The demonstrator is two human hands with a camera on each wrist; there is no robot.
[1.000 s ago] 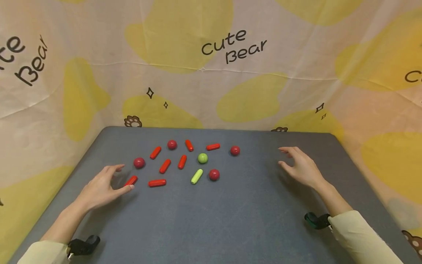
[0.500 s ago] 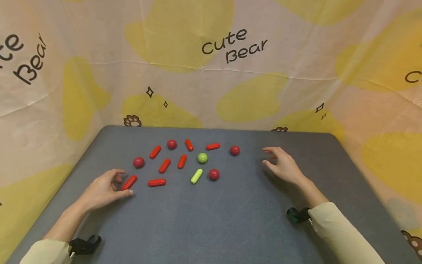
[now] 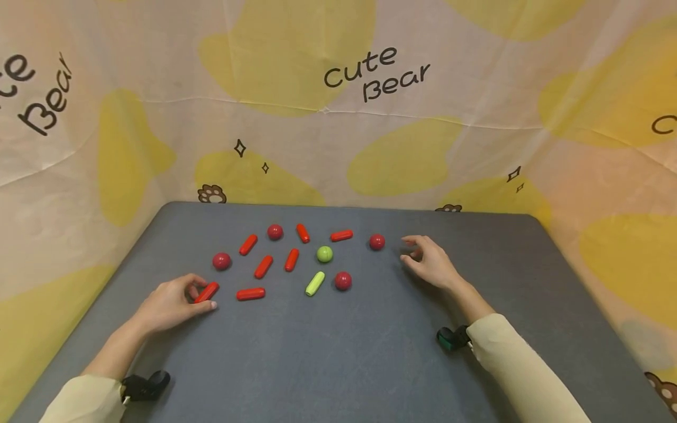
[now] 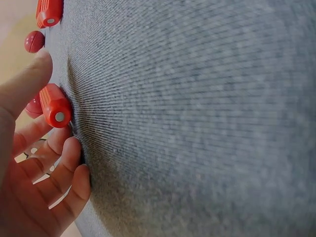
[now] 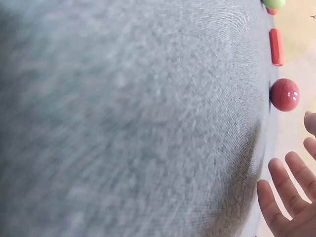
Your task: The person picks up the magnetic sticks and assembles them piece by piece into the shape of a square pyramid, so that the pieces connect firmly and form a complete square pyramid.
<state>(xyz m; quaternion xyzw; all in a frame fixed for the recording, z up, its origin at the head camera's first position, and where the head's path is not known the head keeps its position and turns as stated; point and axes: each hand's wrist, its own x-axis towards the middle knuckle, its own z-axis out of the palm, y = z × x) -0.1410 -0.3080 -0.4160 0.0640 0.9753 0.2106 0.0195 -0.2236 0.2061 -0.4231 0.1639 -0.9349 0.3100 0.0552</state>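
Observation:
On the grey table's left side, the left hand [image 3: 168, 302] has its thumb and fingers on either side of a red stick [image 3: 207, 292]; in the left wrist view that stick [image 4: 56, 106] lies between thumb and fingers, the thumb apart from it. The right hand [image 3: 433, 262], fingers spread and empty, hovers to the right of a red ball [image 3: 377, 241]. In the right wrist view this ball [image 5: 285, 94] sits beyond the fingertips, with a gap between.
Several red sticks [image 3: 251, 294], more red balls [image 3: 343, 281], a green ball [image 3: 325, 254] and a light green stick [image 3: 315, 283] lie about the middle and left of the table [image 3: 338, 364]. A patterned cloth [image 3: 296, 135] stands behind.
The right hand has moved left, closer to the far right red ball. The left hand's fingers have come in around the leftmost red stick.

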